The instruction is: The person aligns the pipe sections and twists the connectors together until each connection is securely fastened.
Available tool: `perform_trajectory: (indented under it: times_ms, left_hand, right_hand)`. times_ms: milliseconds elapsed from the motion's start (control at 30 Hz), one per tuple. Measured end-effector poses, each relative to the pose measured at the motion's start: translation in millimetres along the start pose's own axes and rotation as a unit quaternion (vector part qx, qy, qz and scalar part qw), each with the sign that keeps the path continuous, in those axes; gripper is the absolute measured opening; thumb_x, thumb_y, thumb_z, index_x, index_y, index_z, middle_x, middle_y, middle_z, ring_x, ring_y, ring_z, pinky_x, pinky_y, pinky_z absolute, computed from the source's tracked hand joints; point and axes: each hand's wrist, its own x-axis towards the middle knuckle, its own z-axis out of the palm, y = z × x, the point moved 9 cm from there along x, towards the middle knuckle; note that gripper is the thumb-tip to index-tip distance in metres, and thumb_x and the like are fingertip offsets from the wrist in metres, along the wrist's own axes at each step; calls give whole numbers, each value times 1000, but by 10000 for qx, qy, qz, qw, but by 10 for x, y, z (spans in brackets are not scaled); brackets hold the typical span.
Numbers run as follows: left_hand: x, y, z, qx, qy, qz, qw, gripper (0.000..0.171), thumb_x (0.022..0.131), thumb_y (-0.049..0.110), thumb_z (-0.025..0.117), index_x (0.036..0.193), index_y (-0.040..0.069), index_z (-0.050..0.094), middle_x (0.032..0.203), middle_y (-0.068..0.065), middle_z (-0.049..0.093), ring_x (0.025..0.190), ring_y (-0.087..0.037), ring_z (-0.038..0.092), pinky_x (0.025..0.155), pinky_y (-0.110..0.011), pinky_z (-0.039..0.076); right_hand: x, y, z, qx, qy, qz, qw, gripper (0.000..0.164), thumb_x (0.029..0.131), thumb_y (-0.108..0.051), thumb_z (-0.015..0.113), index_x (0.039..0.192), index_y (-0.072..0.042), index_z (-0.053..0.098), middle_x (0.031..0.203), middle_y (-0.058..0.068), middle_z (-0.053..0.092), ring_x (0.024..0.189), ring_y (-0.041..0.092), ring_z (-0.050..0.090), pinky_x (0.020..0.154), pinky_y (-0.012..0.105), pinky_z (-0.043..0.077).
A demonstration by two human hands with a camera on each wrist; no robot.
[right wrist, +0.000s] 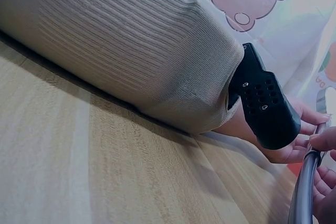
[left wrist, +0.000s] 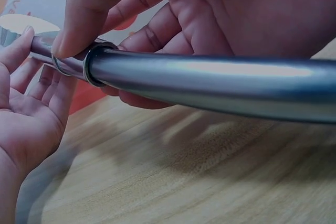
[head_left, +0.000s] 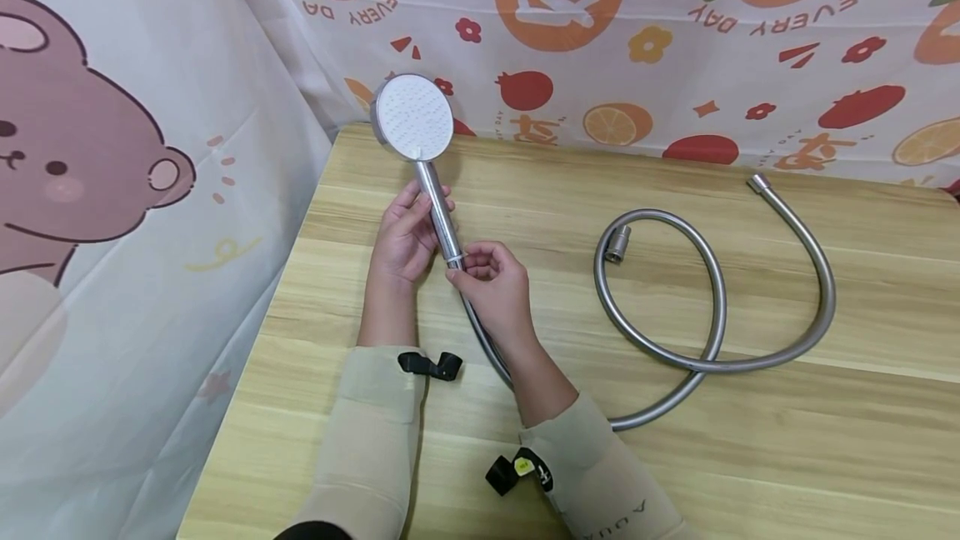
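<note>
In the head view, my left hand (head_left: 405, 236) grips the chrome handle of a shower head (head_left: 415, 117), its round white spray face turned up toward me. The shower head is tilted, with its face over the far left table edge. My right hand (head_left: 498, 290) pinches the joint at the handle's lower end between thumb and fingers. From that joint a grey metal shower hose (head_left: 483, 336) runs down and passes behind my right forearm. Close up in the left wrist view, the hose (left wrist: 220, 80) enters a metal ring (left wrist: 92, 65) beside the right thumb.
The hose's far part loops over the wooden table (head_left: 825, 440) on the right, ending in a metal fitting (head_left: 759, 182). A short metal fitting (head_left: 617, 244) lies inside the loop. A fruit-print cloth (head_left: 585, 90) hangs behind the table, a bear-print cloth (head_left: 150, 340) at left.
</note>
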Motion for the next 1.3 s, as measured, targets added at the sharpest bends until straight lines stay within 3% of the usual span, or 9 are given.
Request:
perform_trajectory:
  times_ms: [333,667,1300]
  left_hand:
    - [2,7,35,47,-42,4,10000,36,92,9,67,128,9,61,105,-10,69,87,-19,70,68,-32,64]
    - [12,15,27,-18,-18,106,9999,42,88,8,72,128,7,61,105,-13,68,86,-21,70,66,-34,64]
    - [4,24,63,-213,-137,238,9994,43,84,6,75,125,7,62,103,-12,71,84,-22,71,64,-36,64]
  right_hand:
    - [11,21,14,177,-53,266,9995,31,79,-4,79,107,-8,65,93,8,69,82,17,65,72,24,57]
    - [13,107,26,53,-177,791,9967,27,81,-11,80,105,-7,68,90,7,70,79,15,65,68,22,58]
    - [15,76,-32,-239,-58,434,9988,31,77,-13,85,100,-7,66,89,7,67,79,16,63,67,22,58]
